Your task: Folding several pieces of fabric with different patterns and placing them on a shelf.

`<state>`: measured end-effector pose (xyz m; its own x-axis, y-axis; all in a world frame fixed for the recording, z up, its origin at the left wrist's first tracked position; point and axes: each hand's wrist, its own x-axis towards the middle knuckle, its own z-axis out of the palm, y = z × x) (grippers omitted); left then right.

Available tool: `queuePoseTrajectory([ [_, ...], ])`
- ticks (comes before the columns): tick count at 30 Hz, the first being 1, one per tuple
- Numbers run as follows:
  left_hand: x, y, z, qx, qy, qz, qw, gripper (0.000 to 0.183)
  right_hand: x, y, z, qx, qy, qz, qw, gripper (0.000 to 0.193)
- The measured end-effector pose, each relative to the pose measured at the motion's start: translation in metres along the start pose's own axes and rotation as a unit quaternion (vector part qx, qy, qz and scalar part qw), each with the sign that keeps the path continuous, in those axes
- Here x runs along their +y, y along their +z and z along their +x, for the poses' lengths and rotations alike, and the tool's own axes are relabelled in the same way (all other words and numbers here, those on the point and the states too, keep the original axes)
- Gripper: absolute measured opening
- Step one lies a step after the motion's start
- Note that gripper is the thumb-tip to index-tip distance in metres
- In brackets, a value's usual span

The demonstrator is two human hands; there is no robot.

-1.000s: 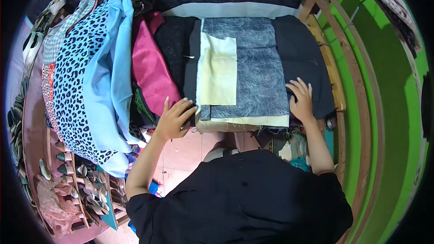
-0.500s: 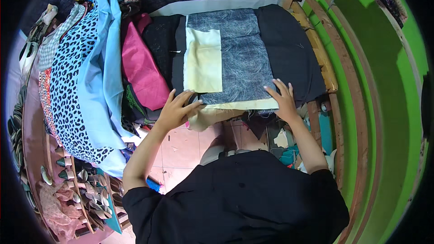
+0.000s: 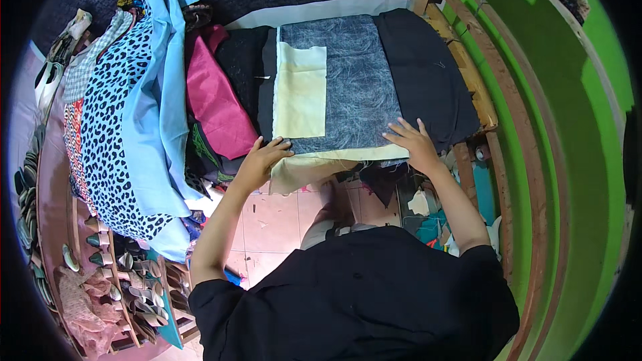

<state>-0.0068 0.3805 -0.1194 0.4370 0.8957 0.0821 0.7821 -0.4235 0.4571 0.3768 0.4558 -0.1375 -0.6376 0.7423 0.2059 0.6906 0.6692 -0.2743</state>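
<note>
A dark blue-grey cloth with fine white streaks (image 3: 361,87) lies flat on a black cloth (image 3: 424,73) over the work surface. On its left part rests a pale yellow rectangular piece of fabric (image 3: 302,93). A cream fabric (image 3: 304,167) shows along the near edge and hangs down at the left. My left hand (image 3: 257,164) lies at the near left corner, its fingers stretched over the edge. At the near right corner, my right hand (image 3: 418,148) rests with fingers spread on the streaked cloth. Both thumbs are partly hard to make out.
Left of the work surface are piled fabrics: a pink cloth (image 3: 217,93), a light blue cloth (image 3: 160,127) and a leopard-print cloth (image 3: 114,134). Several shoes (image 3: 147,294) sit on a rack at lower left. Wooden rails (image 3: 518,107) run along the green wall (image 3: 588,180) at right.
My left hand has shifted slightly left along the near edge, its fingers closer together. My right hand has moved a little left and its fingers reach further over the cloth. The view has shifted slightly.
</note>
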Motion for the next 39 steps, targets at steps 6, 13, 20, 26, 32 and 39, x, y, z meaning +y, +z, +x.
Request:
queuePoseTrajectory([
  [6,0.012,-0.022,-0.009,-0.035,-0.026,-0.045,0.998,0.04,-0.003,-0.027,-0.003,-0.077,0.018,0.095,0.992,0.061],
  [13,0.045,-0.08,-0.018,-0.104,-0.021,-0.088,0.99,0.029,-0.025,-0.08,-0.012,-0.218,0.068,0.208,0.951,0.067],
  [20,0.064,-0.131,-0.024,-0.24,-0.038,-0.164,0.956,0.025,-0.025,-0.119,-0.017,-0.269,-0.012,0.259,0.928,0.03],
  [26,0.033,-0.145,0.002,-0.326,0.03,-0.312,0.892,0.023,-0.022,-0.145,0.013,-0.274,-0.067,0.318,0.905,0.023],
  [32,-0.038,-0.157,0.059,-0.284,0.055,-0.436,0.852,0.023,-0.009,-0.146,0.072,-0.048,-0.063,0.28,0.957,0.026],
  [39,-0.151,-0.104,0.18,0.01,-0.098,-0.559,0.824,0.021,0.064,-0.077,0.196,0.149,0.075,0.556,0.814,0.029],
])
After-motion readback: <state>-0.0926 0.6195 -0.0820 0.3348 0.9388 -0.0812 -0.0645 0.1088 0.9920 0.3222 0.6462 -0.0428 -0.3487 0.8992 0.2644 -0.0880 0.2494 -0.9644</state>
